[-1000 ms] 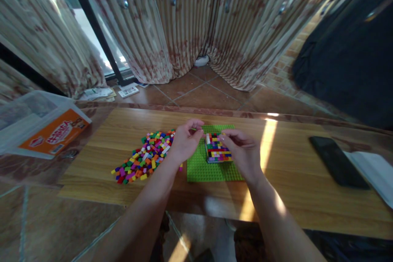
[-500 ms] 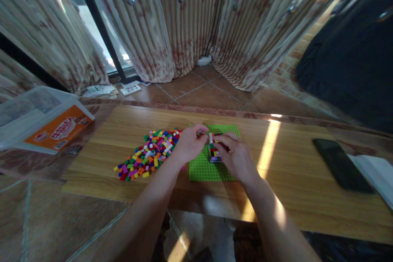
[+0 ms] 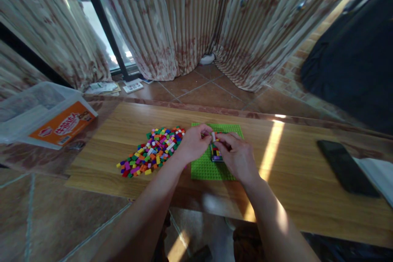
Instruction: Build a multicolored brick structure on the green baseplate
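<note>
Green baseplate [image 3: 201,168] bearing brick stack [image 3: 216,157], left hand [image 3: 195,143] and right hand [image 3: 238,154] at it, fingers [image 3: 229,140] curled, grip unclear.

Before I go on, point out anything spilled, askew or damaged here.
Nothing stands out. The loose bricks lie in one heap on the table beside the green baseplate, which looks gathered rather than spilled. The right hand partly hides the brick build, so I cannot judge it.

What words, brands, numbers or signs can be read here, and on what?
"牛筋达人", best reading, second character uncertain: the orange label on the clear plastic bin.
Smaller print on that label: too small to read.
Dark markings on the white card: too blurred to read.
Papers beside it: unreadable.
</note>
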{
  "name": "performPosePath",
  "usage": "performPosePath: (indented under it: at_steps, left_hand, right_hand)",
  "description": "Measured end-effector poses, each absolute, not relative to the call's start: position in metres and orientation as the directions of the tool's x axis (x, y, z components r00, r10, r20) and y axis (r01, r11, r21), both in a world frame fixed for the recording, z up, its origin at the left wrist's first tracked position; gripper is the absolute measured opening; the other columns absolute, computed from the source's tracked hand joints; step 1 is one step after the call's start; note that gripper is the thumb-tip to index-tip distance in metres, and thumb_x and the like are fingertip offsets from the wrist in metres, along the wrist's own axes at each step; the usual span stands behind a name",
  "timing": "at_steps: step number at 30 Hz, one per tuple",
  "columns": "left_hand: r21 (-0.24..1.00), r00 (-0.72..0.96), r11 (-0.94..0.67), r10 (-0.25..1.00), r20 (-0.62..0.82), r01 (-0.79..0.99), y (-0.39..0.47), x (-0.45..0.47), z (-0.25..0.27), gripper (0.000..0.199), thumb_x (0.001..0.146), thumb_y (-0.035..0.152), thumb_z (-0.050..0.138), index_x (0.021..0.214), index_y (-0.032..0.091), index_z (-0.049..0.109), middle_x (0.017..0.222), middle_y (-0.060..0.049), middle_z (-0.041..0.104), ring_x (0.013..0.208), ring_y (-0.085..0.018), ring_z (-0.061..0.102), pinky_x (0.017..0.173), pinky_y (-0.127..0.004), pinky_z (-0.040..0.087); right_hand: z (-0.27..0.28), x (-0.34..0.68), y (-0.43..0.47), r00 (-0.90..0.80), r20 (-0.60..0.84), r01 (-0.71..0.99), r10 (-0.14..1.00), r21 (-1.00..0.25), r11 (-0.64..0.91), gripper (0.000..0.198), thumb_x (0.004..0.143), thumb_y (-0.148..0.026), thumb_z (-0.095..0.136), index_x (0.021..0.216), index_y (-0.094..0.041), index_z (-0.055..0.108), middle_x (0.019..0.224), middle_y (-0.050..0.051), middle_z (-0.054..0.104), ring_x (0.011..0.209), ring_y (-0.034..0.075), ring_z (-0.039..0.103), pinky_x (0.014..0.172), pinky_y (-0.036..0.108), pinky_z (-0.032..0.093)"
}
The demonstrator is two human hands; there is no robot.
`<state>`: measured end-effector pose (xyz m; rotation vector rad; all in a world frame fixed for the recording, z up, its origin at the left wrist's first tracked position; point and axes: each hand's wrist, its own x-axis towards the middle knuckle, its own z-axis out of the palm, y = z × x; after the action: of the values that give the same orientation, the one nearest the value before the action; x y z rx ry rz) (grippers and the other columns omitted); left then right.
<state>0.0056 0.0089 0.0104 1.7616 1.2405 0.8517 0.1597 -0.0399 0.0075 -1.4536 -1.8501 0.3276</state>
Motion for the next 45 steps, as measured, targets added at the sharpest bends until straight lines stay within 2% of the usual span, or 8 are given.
performPosePath:
  at_steps: [5, 11, 16, 22, 26, 32, 38, 45]
  left_hand:
    - [0.887, 0.294, -0.208, 0.952, 0.086, 0.413, 0.0083, 0.0052, 0.0111, 0.018, 0.077, 0.008, 0.056, 0.091, 0.015, 0.066, 0.082, -0.004, 0.072, 0.078, -0.016, 0.066, 0.077, -0.03, 0.053]
    - [0.884, 0.302, -0.199, 0.951, 0.069, 0.423, 0.0075, 0.0048, 0.0138, 0.018, 0.078, 0.008, 0.055, 0.091, 0.014, 0.066, 0.084, -0.005, 0.073, 0.08, -0.016, 0.067, 0.079, -0.031, 0.053]
    - [0.885, 0.3, -0.208, 0.95, 0.083, 0.416, 0.0073, 0.0043, 0.0133, 0.018, 0.077, 0.007, 0.055, 0.089, 0.015, 0.066, 0.081, -0.003, 0.072, 0.077, -0.016, 0.067, 0.077, -0.03, 0.053]
    - [0.878, 0.302, -0.211, 0.95, 0.08, 0.43, 0.0069, 0.0042, 0.0143, 0.019, 0.077, 0.007, 0.055, 0.089, 0.016, 0.066, 0.079, -0.002, 0.072, 0.074, -0.015, 0.066, 0.077, -0.03, 0.054]
    - [0.878, 0.304, -0.211, 0.949, 0.079, 0.43, 0.0075, 0.0049, 0.0135, 0.018, 0.078, 0.008, 0.054, 0.09, 0.015, 0.066, 0.08, -0.003, 0.072, 0.075, -0.016, 0.066, 0.077, -0.03, 0.054]
    - [0.877, 0.309, -0.218, 0.947, 0.086, 0.427, 0.0076, 0.0042, 0.0119, 0.02, 0.077, 0.008, 0.054, 0.092, 0.014, 0.066, 0.084, -0.005, 0.073, 0.078, -0.016, 0.067, 0.077, -0.03, 0.054]
    - [0.872, 0.309, -0.22, 0.947, 0.085, 0.437, 0.0065, 0.0037, 0.0136, 0.02, 0.078, 0.008, 0.055, 0.092, 0.015, 0.067, 0.083, -0.004, 0.073, 0.077, -0.016, 0.067, 0.078, -0.03, 0.054]
    - [0.871, 0.312, -0.209, 0.948, 0.069, 0.445, 0.0067, 0.0044, 0.014, 0.02, 0.079, 0.007, 0.054, 0.093, 0.014, 0.066, 0.083, -0.003, 0.072, 0.078, -0.015, 0.067, 0.079, -0.029, 0.054]
  right_hand:
    - [0.0086, 0.1578, -0.0414, -0.001, 0.384, 0.67, 0.923, -0.685, 0.286, 0.018, 0.086, -0.024, 0.058, 0.099, -0.024, 0.072, 0.086, 0.003, 0.07, 0.073, 0.017, 0.063, 0.07, 0.033, 0.05]
    - [0.0096, 0.1563, -0.0429, 0.009, 0.375, 0.626, 0.927, -0.725, 0.287, 0.019, 0.086, -0.023, 0.057, 0.1, -0.024, 0.071, 0.088, 0.003, 0.07, 0.074, 0.016, 0.063, 0.069, 0.032, 0.051]
    - [0.0092, 0.1567, -0.042, -0.024, 0.373, 0.678, 0.928, -0.676, 0.289, 0.018, 0.086, -0.022, 0.057, 0.097, -0.023, 0.071, 0.088, 0.005, 0.068, 0.077, 0.018, 0.063, 0.07, 0.034, 0.051]
    - [0.0098, 0.1569, -0.0431, -0.067, 0.402, 0.792, 0.913, -0.535, 0.294, 0.02, 0.091, -0.024, 0.052, 0.093, -0.022, 0.072, 0.091, 0.007, 0.069, 0.081, 0.021, 0.063, 0.075, 0.037, 0.05]
    - [0.0086, 0.1578, -0.044, -0.083, 0.427, 0.82, 0.9, -0.485, 0.305, 0.021, 0.092, -0.024, 0.051, 0.088, -0.022, 0.072, 0.09, 0.007, 0.07, 0.08, 0.021, 0.063, 0.075, 0.036, 0.049]
    - [0.0095, 0.1573, -0.0443, -0.11, 0.427, 0.827, 0.898, -0.462, 0.321, 0.018, 0.091, -0.022, 0.052, 0.086, -0.02, 0.069, 0.089, 0.008, 0.068, 0.082, 0.022, 0.062, 0.075, 0.036, 0.047]
    - [0.0126, 0.1556, -0.0453, -0.074, 0.413, 0.842, 0.908, -0.462, 0.279, 0.013, 0.086, -0.018, 0.053, 0.082, -0.02, 0.066, 0.079, 0.005, 0.064, 0.072, 0.019, 0.058, 0.068, 0.032, 0.044]
    - [0.0136, 0.1566, -0.0452, -0.073, 0.384, 0.839, 0.92, -0.476, 0.265, 0.014, 0.088, -0.022, 0.052, 0.084, -0.02, 0.066, 0.082, 0.005, 0.066, 0.074, 0.019, 0.059, 0.07, 0.032, 0.045]
